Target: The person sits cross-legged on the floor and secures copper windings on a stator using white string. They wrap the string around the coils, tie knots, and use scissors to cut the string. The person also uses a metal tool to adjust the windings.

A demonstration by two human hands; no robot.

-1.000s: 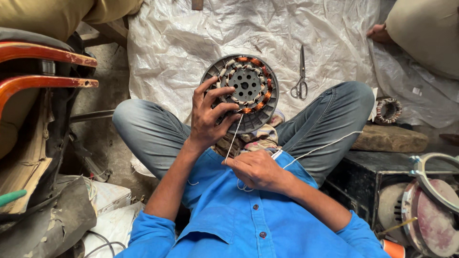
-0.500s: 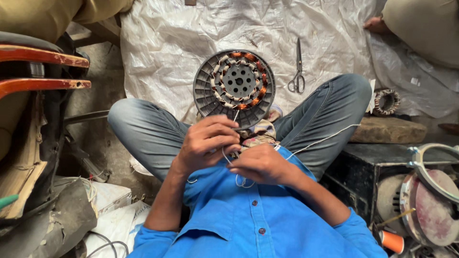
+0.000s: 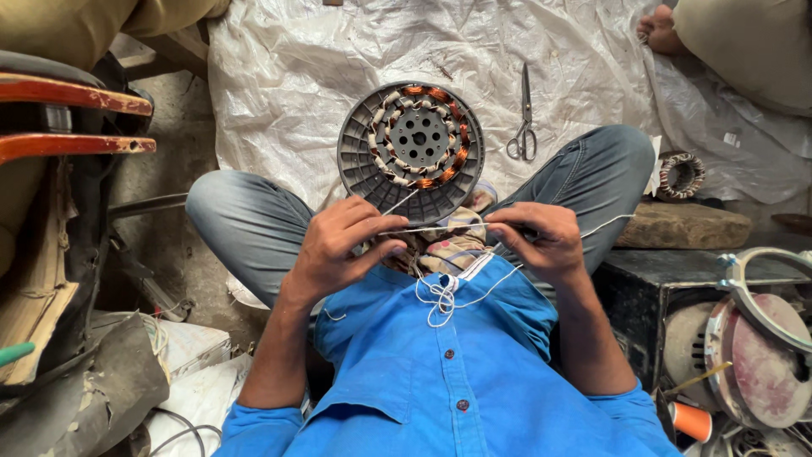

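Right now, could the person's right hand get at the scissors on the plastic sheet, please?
Probably yes: the scissors lie in the open beyond the knee, nothing covering them, but the right hand is pinching the white string and must first let go.

Single head-worn view, steeply down and close over the lap, floor sheet (image 3: 279,76) beyond.

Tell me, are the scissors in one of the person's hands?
No, the scissors lie on the white plastic sheet, apart from the left hand and right hand, which pinch a white string.
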